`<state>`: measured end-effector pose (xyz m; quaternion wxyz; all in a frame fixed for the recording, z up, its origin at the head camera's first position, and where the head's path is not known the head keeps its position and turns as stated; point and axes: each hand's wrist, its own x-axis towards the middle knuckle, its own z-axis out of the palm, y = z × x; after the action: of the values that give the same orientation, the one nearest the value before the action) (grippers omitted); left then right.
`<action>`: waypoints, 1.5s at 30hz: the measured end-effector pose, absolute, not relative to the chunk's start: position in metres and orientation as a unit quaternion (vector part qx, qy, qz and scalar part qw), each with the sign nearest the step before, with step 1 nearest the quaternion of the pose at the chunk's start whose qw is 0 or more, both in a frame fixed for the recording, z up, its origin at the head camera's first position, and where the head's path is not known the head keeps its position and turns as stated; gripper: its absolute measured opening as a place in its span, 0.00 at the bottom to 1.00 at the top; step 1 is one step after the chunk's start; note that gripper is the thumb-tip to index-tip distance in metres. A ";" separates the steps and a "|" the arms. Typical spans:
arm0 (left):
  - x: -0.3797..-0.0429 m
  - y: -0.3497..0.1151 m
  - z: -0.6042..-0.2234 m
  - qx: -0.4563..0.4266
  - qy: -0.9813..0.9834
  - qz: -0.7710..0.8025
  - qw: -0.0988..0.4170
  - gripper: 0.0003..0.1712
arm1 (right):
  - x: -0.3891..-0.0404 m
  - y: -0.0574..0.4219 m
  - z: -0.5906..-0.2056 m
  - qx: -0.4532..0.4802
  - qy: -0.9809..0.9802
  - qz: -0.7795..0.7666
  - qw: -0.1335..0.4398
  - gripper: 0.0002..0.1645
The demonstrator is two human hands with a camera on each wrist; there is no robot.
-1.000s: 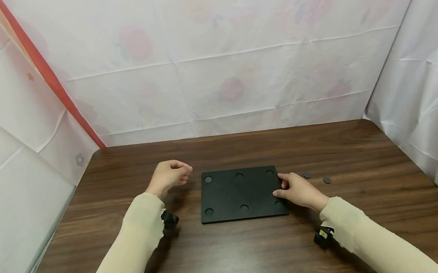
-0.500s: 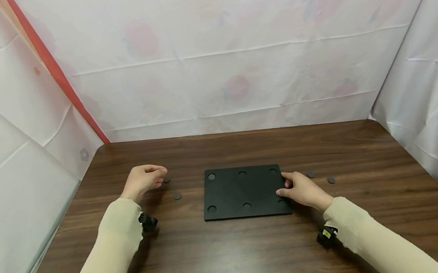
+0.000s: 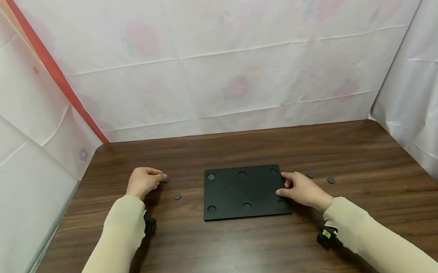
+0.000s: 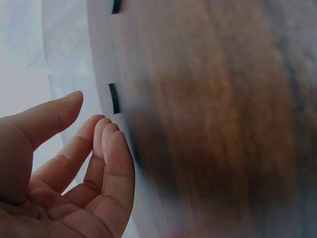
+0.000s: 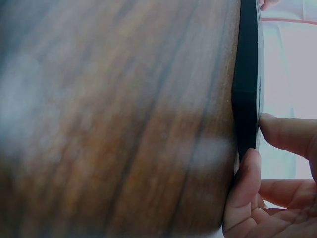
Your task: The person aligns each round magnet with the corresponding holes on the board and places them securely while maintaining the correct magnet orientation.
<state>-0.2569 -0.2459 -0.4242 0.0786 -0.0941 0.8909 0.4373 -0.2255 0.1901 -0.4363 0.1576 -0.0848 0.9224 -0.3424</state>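
Note:
A flat black board (image 3: 243, 192) with several round recesses lies on the table. Its far-left recess is filled by a grey disc (image 3: 211, 177). My right hand (image 3: 304, 190) grips the board's right edge; the right wrist view has the thumb on the top face and fingers against the side of the board (image 5: 246, 74). Left of the board, my left hand (image 3: 144, 181) is at a small dark disc (image 3: 167, 180). In the left wrist view, thumb and fingertips stand apart beside that disc (image 4: 114, 98), with nothing between them. Another disc (image 3: 177, 196) lies nearer me.
Right of the board, beyond my right hand, lie two more discs, one farther (image 3: 310, 174) and one nearer (image 3: 331, 180). The brown wooden table (image 3: 231, 260) backs onto a pale patterned curtain (image 3: 210, 85). White sheets hang at both sides.
My left hand has moved left, away from the board, then dipped slightly towards the farther left disc. My right hand has kept its hold on the board. The head view has shifted a little.

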 end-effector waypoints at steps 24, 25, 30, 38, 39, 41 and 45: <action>-0.263 -0.240 -0.427 -0.079 0.931 0.350 0.069 0.14 | -0.225 0.191 -0.436 -0.077 0.919 -0.352 0.158 0.40; -0.263 -0.240 -0.427 -0.078 0.931 0.350 0.069 0.14 | -0.225 0.191 -0.436 -0.077 0.919 -0.353 0.158 0.40; -0.262 -0.244 -0.430 -0.076 0.930 0.355 0.065 0.14 | -0.226 0.189 -0.436 -0.072 0.918 -0.357 0.156 0.40; -0.260 -0.246 -0.430 -0.082 0.926 0.364 0.062 0.12 | -0.225 0.188 -0.438 -0.071 0.917 -0.359 0.156 0.40; -0.260 -0.246 -0.430 -0.082 0.926 0.364 0.062 0.12 | -0.225 0.188 -0.438 -0.069 0.917 -0.360 0.157 0.40; -0.260 -0.245 -0.429 -0.082 0.925 0.365 0.061 0.12 | -0.226 0.189 -0.438 -0.068 0.916 -0.361 0.159 0.40; -0.260 -0.244 -0.428 -0.084 0.925 0.364 0.064 0.14 | -0.226 0.190 -0.438 -0.069 0.919 -0.355 0.157 0.40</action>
<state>-0.2603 -0.2443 -0.4282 0.0641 -0.0844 0.9252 0.3644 -0.2263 0.1902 -0.4379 0.1568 -0.0692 0.9190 -0.3550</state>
